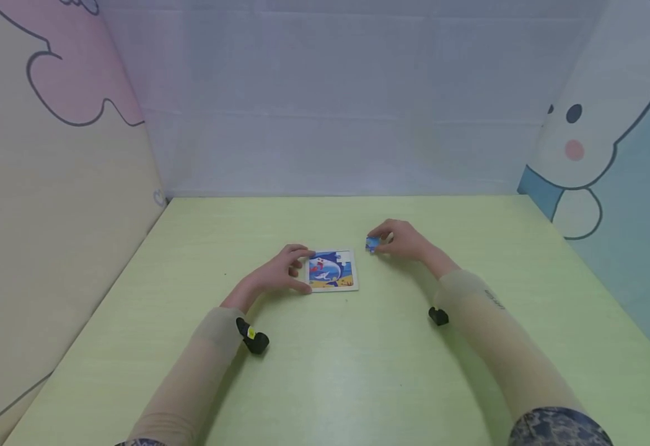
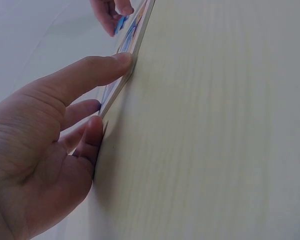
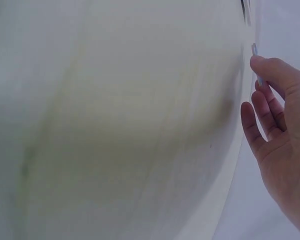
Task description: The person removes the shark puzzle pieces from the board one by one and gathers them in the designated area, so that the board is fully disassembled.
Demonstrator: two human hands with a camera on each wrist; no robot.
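Two hands on the green worktop (image 1: 358, 371): your left hand (image 1: 280, 272) braces the puzzle board (image 1: 331, 271) edge, fingers loosely extended. Your right hand (image 1: 403, 240) pinches a blue puzzle piece (image 1: 372, 244), just right of the board.

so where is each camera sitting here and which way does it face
Head: worn on the head, looking forward and down at the green table; shows both forearms, the left hand at the puzzle board, and the right hand pinching a blue puzzle piece.
Left wrist: low beside the left hand, looking along the board's edge.
Right wrist: at the right hand, looking across the tabletop.
Head and left wrist views share the board and both hands.
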